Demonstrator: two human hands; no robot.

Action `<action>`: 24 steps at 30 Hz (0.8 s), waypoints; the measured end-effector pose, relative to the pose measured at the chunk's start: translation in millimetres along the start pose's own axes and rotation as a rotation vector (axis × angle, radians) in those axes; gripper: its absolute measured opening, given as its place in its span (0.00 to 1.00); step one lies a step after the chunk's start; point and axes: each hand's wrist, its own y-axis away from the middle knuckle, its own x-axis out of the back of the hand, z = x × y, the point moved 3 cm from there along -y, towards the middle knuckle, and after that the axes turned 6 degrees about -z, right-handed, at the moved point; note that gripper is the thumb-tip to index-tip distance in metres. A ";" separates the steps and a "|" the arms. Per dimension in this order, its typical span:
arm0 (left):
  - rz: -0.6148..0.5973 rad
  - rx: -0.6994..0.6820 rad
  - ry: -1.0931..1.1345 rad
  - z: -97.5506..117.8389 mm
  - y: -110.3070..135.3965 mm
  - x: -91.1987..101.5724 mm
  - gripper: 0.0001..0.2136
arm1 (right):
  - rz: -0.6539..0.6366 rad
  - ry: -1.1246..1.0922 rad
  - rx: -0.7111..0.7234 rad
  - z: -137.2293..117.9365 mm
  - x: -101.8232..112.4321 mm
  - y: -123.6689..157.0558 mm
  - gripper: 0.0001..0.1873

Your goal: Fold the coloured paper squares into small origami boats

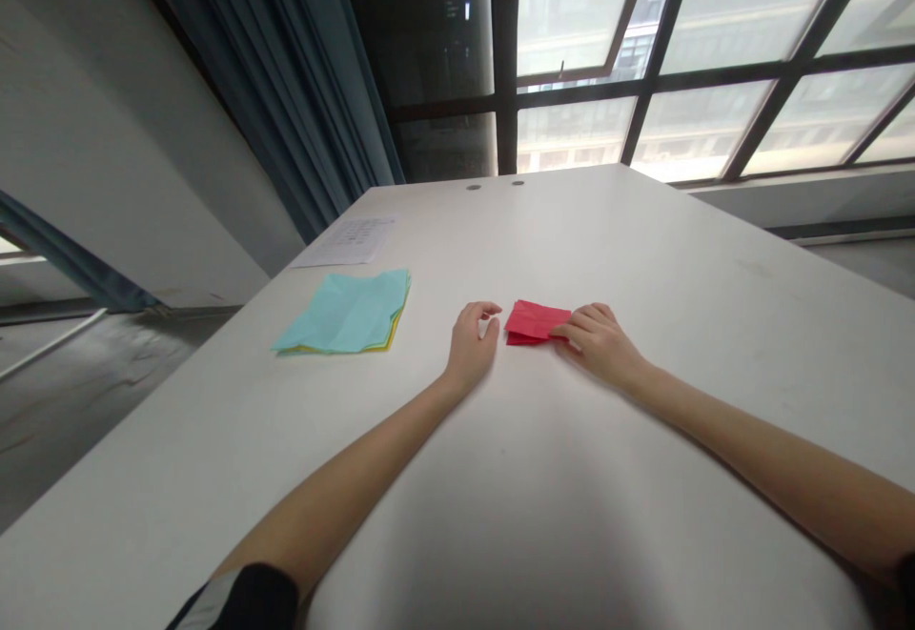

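Note:
A folded piece of red paper (pixel 536 318) lies on the white table in front of me, its layers slightly apart along the near left edge. My right hand (pixel 597 342) grips its right end, with the thumb low and the fingers on top. My left hand (pixel 476 339) rests on the table just left of the red paper, apart from it. Its fingers are curved and the thumb stands away from them, with nothing between. Farther left lies a stack of square sheets (pixel 350 314), light blue on top with yellow showing beneath.
A printed white sheet (pixel 348 241) lies near the table's left edge, behind the coloured stack. Two round grommets (pixel 474 188) sit near the far edge of the white table (pixel 457 516). Beyond are a blue curtain (pixel 286 68) and framed windows (pixel 579 10).

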 end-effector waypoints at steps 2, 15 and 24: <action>-0.066 -0.077 -0.117 4.1 1.5 -1.8 0.07 | -0.076 -0.013 0.051 -6.2 -4.4 -0.8 0.10; -0.372 -0.222 -0.486 3.4 3.4 -12.1 0.08 | -0.112 -0.152 -0.091 9.2 -3.6 -2.1 0.11; -0.294 -0.151 -0.538 -2.4 4.0 -16.0 0.11 | -0.134 -0.040 -0.249 35.6 -13.3 10.2 0.15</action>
